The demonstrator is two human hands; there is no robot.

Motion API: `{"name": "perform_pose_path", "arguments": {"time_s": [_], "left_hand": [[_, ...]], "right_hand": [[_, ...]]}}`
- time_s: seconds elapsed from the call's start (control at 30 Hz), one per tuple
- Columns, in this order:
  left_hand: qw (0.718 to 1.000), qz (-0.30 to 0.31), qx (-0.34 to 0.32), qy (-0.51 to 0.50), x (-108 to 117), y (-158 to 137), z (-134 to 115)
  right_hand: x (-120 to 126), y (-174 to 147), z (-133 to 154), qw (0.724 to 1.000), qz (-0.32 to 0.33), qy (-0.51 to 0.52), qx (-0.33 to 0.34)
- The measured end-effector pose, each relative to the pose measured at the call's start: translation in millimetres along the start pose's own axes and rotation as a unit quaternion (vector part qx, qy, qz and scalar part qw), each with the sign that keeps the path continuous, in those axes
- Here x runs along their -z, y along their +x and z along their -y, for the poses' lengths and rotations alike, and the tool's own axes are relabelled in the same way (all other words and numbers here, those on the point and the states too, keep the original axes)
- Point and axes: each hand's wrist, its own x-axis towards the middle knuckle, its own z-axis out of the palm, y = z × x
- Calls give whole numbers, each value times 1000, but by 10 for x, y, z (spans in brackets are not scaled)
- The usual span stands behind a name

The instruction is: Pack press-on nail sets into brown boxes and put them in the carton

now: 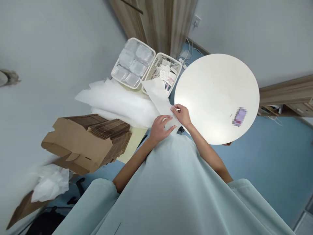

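In front of my body lies a thin white sheet [156,93], like foam or tissue paper, one end reaching over the basket behind it. My right hand [183,115] pinches the sheet's right edge between thumb and fingertips. My left hand [159,130] rests at the sheet's lower left side, its fingers apart and curved, with no visible grip. To the left is a larger pile of white sheets [127,101], loosely layered, its right end close behind my left hand.
A white basket [112,73] holds clear plastic packs; another basket [180,67] holds small printed packets and cards. Flattened cardboard boxes [80,140] are stacked at left. On the right stands a round white table [212,94] bearing a blurred purple item [240,116]. Crumpled white sheets [52,182] lie lower left.
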Motion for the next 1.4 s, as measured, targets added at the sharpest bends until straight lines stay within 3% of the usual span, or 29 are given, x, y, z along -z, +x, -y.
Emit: {"name": "perform_pose_path", "arguments": {"time_s": [0.17, 0.23, 0.37, 0.53, 0.67, 0.73, 0.87, 1.03, 1.4], "left_hand": [[972, -89, 187, -109, -530, 312, -294], [950, -50, 249, -182, -797, 496, -329], [897, 83, 295, -317, -1401, 818, -347], [895, 59, 360, -255, -2105, 991, -347], [841, 145, 417, -313, -2467, 973, -351], [840, 149, 417, -314, -2578, 933, -358], [881, 105, 378, -264, -2718, 883, -373], [896, 134, 353, -235, -2798, 937, -422], [821, 143, 433, -344, -2789, 1021, -403]], "right_hand": [[723, -360, -498, 985, -82, 139, -59], [946, -479, -720, 976, -113, 172, -76], [1258, -645, -1171, 961, -168, 201, -91], [1493, -731, -1683, 949, -205, 213, -111], [1617, -736, -2043, 942, -214, 219, -134], [1660, -727, -2209, 944, -208, 212, -144], [1713, -700, -2483, 951, -203, 162, -170], [1711, -667, -2626, 960, -207, 91, -165], [1481, -540, -2506, 968, -182, 86, -147]]}}
